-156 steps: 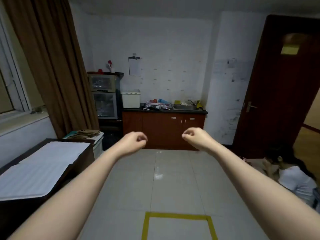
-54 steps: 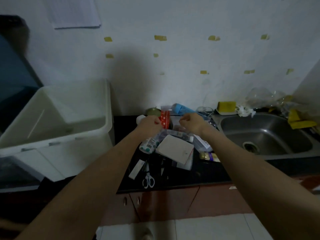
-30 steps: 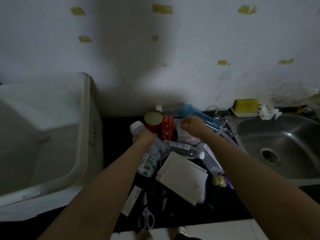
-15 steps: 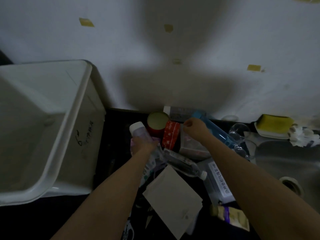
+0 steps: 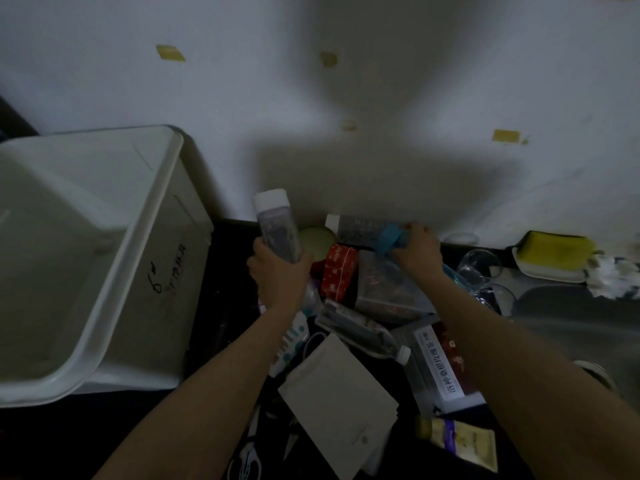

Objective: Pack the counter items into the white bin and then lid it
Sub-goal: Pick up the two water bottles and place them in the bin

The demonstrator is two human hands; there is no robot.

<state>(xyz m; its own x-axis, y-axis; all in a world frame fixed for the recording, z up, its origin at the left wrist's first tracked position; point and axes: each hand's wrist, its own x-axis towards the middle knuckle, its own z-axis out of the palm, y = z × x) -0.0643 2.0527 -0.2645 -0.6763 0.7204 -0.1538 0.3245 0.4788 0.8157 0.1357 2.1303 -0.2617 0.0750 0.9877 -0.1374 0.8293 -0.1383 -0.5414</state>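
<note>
left hand (image 5: 280,276) grips white-capped bottle (image 5: 276,227); pile beneath dim, indistinct.

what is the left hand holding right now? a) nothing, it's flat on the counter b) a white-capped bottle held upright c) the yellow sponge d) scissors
b: the left hand is wrapped around the lower part of a white-capped bottle, raised upright above the clutter beside the white bin.

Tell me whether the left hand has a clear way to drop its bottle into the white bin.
Probably yes: the left hand holds the white-capped bottle upright, and the white bin beside it is open with no lid.
</note>
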